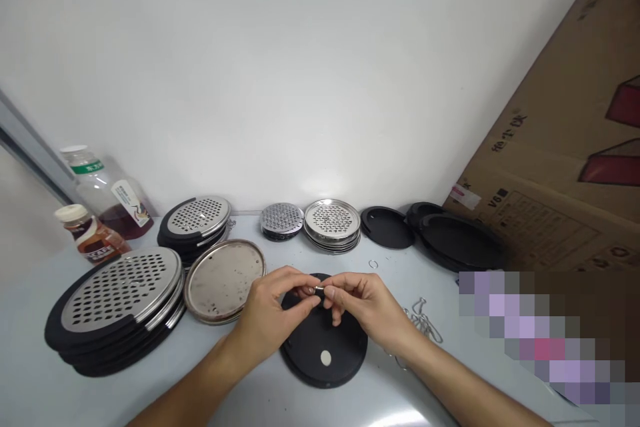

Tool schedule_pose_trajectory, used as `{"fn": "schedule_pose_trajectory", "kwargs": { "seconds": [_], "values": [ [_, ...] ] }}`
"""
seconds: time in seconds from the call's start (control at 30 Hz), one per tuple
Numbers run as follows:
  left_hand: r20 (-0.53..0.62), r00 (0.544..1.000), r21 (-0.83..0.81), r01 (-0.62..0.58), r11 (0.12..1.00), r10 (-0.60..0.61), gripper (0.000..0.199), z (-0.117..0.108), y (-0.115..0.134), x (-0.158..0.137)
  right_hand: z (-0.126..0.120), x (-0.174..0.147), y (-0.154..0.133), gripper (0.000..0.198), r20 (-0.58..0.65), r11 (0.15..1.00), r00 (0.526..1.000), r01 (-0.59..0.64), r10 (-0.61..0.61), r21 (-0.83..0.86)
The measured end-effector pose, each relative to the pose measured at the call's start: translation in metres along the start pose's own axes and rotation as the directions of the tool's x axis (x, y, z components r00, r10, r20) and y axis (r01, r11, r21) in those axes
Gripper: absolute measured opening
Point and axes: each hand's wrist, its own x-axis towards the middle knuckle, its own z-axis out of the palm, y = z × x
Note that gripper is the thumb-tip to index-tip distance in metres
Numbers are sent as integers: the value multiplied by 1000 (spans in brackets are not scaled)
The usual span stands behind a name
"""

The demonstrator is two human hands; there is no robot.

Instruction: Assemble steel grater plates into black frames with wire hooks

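My left hand [274, 303] and my right hand [357, 300] meet in the middle, fingertips nearly touching. Between their pinched fingers is a small shiny metal piece [319, 289], too small to name and partly covered by the fingers. Below them lies a black round disc [330, 337], with a pale round spot [325, 358] near its front edge; the hands hide its upper part. Left of my left hand is a worn round metal plate [225, 280]. Wire clips or hooks [424, 323] lie scattered beyond my right forearm.
Stacked perforated metal discs with black rims [120, 293] stand at left, near two bottles [95, 237]. Along the wall are grater-like discs [333, 220], a smaller stack [281, 220] and black round trays [463, 240]. A metal ring [373, 265] lies on the table. A cardboard box [550, 167] leans at right.
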Motion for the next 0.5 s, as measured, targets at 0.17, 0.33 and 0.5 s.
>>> {"fn": "schedule_pose_trajectory", "kwargs": {
  "seconds": [0.17, 0.33, 0.5],
  "values": [
    [9, 989, 54, -145, 988, 145, 22, 1, -3, -3, 2, -2, 4, 30, 42, 1000, 999, 3, -3, 15],
    [56, 973, 104, -227, 968, 222, 29, 2, -4, -4, 3, -3, 5, 29, 39, 1000, 999, 19, -20, 21],
    [53, 983, 93, -182, 979, 177, 25, 1, -5, -3, 0, -1, 4, 29, 68, 991, 997, -46, 38, 127]
  ]
}}
